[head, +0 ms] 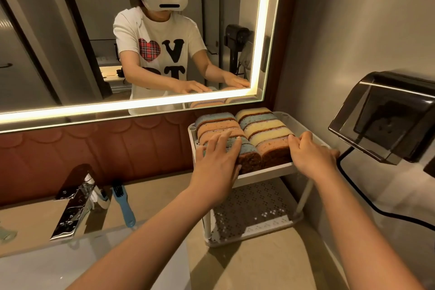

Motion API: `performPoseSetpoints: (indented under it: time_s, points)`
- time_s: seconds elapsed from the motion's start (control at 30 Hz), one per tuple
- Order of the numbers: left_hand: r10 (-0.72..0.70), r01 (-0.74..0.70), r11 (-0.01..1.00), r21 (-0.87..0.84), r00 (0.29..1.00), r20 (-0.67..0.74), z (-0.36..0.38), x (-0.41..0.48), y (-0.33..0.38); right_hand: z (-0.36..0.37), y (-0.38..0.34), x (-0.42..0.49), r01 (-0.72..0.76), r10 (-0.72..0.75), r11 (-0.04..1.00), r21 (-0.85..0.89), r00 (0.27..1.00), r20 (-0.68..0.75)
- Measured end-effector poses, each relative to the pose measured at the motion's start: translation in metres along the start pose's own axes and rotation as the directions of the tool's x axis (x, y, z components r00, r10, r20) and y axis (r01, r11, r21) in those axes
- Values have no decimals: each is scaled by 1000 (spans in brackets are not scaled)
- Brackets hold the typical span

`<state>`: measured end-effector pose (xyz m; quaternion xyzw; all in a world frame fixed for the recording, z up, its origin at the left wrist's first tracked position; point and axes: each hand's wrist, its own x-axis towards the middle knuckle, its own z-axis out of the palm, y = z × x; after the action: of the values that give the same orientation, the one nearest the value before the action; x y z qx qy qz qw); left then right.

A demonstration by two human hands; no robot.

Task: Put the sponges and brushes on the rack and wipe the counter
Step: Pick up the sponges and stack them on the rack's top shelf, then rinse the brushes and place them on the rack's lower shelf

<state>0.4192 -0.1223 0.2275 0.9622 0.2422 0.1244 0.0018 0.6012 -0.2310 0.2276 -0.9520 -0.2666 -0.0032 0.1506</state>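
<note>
A white two-tier rack (266, 169) stands at the counter's right end against the wall. Its top shelf holds two rows of sponges (261, 125) on edge, in blue, orange and yellow. My left hand (217, 158) lies flat, fingers spread, on the front sponges of the left row. My right hand (310, 153) rests on the front orange sponge of the right row, fingers curled over its top and the rack's right rim. A blue brush (123, 205) lies on the counter (259, 263) beside the faucet. The rack's perforated lower shelf (254, 209) is bare.
A chrome faucet (73, 207) stands at the left over the basin, with a white item behind it. A dark wall-mounted socket cover (386, 115) with a black cable juts from the right wall. A lit mirror (117, 30) fills the back wall.
</note>
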Motion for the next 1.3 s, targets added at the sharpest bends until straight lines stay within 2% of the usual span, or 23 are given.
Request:
performPoseSetpoints:
  time_s: [0.17,0.33,0.47,0.57,0.7,0.87,1.07,1.3]
  points:
    - [64,-51,987,-153,994,86,5,-5,-4,-1,0,-5,15,-17,998,68,1000,21]
    - [47,-29,989,-143,991,125,4,-6,-2,2,-2,-7,9,-10,989,145,1000,7]
    - [48,-27,984,-174,992,120,-2,-4,-2,8,-5,-12,31,9,971,237,986,-165]
    - [73,-57,955,-291,996,43,-13,-3,-10,7,-10,-22,150,-38,937,315,941,-336]
    - [43,-74,931,-357,995,-94,-29,-12,-25,6,-25,-33,314,-172,904,291,888,-426]
    - [-49,20,909,-417,997,-58,-50,-40,-50,6,-58,-61,529,-335,773,350,809,-482]
    - [-8,86,855,-511,988,153,-71,-100,-92,22,-117,-122,685,-550,615,391,728,-409]
    - [-107,244,835,-492,951,290,-69,-180,-148,60,-165,-188,701,-746,517,492,651,-143]
